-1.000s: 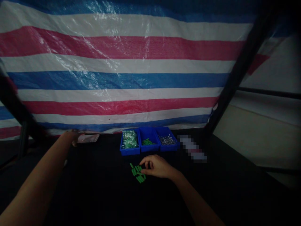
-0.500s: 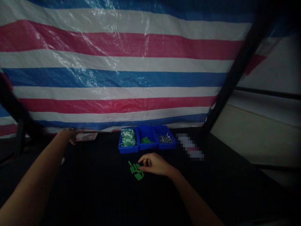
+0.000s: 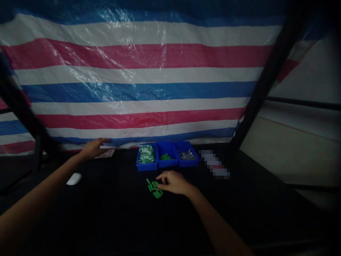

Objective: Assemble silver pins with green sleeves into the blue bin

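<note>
At the back left, my left hand is closed on a thin pale strip, its kind too blurred to tell. Just beneath it, a flat pinkish-white rectangular item lies on the black table. My right hand rests beside a small pile of green plastic wall plugs. Its thumb and forefinger are apart at the pile's right edge, the other fingers are curled, and I see nothing held in it.
Beyond the pile stand three blue bins: one with clear green-filled bags, one with loose green plugs, one with metal screws. A white computer mouse lies left, a blurred-out item right. Striped sheeting hangs behind.
My left hand has moved right and slightly up from the flat item's left end, and now has the pale strip. The mouse has come into fuller view. My right hand stays by the plugs.
</note>
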{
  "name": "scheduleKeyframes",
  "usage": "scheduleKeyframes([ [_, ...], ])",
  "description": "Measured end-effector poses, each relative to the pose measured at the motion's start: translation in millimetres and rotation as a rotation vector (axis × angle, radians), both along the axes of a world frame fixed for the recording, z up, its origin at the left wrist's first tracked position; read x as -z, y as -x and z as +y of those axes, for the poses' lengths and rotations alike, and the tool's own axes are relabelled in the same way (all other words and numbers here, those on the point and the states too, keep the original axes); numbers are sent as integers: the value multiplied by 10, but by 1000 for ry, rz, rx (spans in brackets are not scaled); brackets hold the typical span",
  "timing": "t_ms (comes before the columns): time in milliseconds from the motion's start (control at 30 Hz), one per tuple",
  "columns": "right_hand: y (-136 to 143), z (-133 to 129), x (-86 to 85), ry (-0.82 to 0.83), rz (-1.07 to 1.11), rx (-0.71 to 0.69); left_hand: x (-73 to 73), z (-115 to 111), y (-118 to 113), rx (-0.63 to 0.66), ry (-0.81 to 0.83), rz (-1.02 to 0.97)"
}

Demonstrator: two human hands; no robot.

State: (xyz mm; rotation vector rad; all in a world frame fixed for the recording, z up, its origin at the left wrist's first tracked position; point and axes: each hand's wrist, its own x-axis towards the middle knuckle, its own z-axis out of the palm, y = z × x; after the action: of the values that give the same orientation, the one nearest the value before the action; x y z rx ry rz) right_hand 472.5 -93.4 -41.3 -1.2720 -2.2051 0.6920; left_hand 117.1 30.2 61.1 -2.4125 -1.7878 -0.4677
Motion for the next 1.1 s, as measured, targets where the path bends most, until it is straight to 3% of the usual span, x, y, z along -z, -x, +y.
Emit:
scheduleKeyframes([
  [100,14,-2,-12,-28,-27,7,-18,-303,-625,199,-83,-378],
  [233,32,26,24,-41,2,41,55,-697,-1458,328,-222,-811],
  [300,40,45,54,-22,49,58,133,-790,-1770,333,-240,-979],
  [400,46,73,87,48,152,70,306,-810,-2057,268,-238,-1154],
  [533,18,143,83,72,320,114,559,-805,-2172,233,-140,-1227],
  [700,-89,267,32,-59,640,266,759,-856,-2194,285,20,-1239],
  [867,-153,309,10,-71,804,298,863,-865,-2263,356,126,-1110],
  [1100,-138,300,32,-113,760,290,889,-864,-2274,343,119,-1095],
])
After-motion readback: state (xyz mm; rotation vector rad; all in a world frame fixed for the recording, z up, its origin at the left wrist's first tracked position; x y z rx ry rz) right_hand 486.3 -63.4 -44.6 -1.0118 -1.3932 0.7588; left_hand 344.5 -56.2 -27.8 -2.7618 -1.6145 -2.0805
